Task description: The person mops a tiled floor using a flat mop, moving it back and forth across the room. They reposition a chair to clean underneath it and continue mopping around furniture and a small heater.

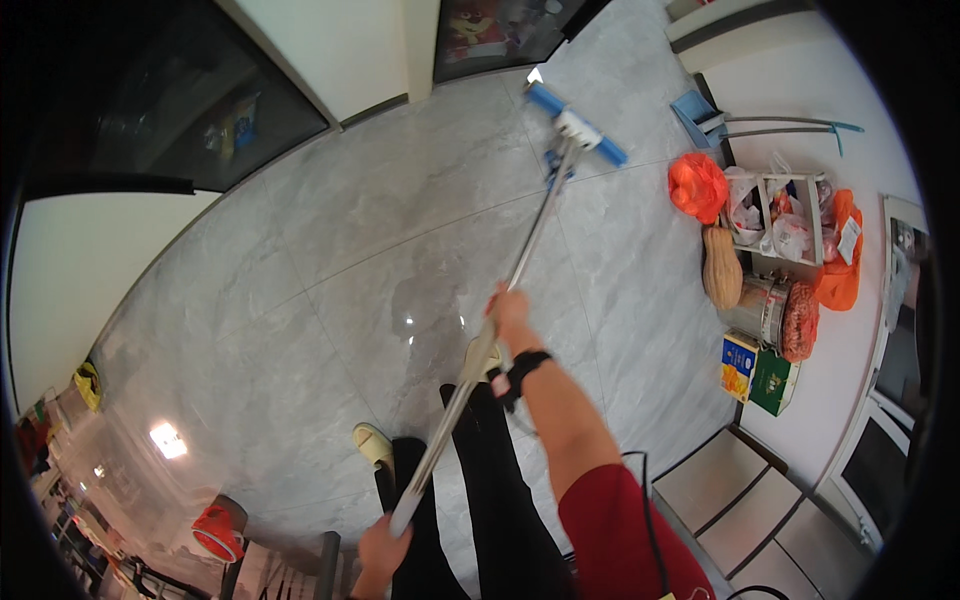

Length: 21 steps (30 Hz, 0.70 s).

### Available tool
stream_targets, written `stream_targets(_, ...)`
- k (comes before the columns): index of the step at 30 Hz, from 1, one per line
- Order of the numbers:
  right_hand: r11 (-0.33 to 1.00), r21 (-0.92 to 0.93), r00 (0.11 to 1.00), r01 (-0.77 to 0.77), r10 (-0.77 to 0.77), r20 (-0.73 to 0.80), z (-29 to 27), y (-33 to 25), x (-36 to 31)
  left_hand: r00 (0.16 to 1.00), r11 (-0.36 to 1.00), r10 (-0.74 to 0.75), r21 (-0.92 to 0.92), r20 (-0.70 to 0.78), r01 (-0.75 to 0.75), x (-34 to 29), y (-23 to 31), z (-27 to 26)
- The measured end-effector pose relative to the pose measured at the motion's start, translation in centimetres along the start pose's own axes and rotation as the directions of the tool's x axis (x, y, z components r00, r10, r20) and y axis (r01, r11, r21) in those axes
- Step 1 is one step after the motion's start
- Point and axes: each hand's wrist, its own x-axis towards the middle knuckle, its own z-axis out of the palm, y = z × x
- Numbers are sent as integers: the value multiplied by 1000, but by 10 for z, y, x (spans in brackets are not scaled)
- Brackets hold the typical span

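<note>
A sponge mop (540, 215) slants across the view, its long metal handle running from lower left up to the far right. Its head (578, 128), white in the middle with blue ends, rests on the grey marbled floor tiles (400, 180). My left hand (384, 547) is wrapped round the handle's near end, low in the view. Farther along, my right hand (509, 312) grips the handle at its middle, with a black band on the wrist. Below the handle show my dark-trousered legs and pale yellow slippers (372, 443).
Along the right wall stand a blue dustpan (690, 115), an orange-red bag (698, 188), a rack (790, 250) of bags, a long squash (721, 268) and boxes (740, 365). Dark-fronted cabinets (150, 90) line the left. A red bucket-like container (217, 532) sits at lower left.
</note>
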Motion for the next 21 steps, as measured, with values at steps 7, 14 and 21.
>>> stream_targets(7, 978, 199, 996, -60, 45, 81, 6, -64, 21, 988, 983, 103, -138, -114, -119, 13, 57, -59)
stream_targets(14, 875, 290, 907, -388, 305, 292, 103, 57, -88, 984, 987, -132, -111, -118, 119, -64, -112, -70)
stream_targets(21, 931, 114, 894, -346, 290, 342, 175, 128, -178, 980, 965, -167, -221, -112, 139, -101, -246, -28)
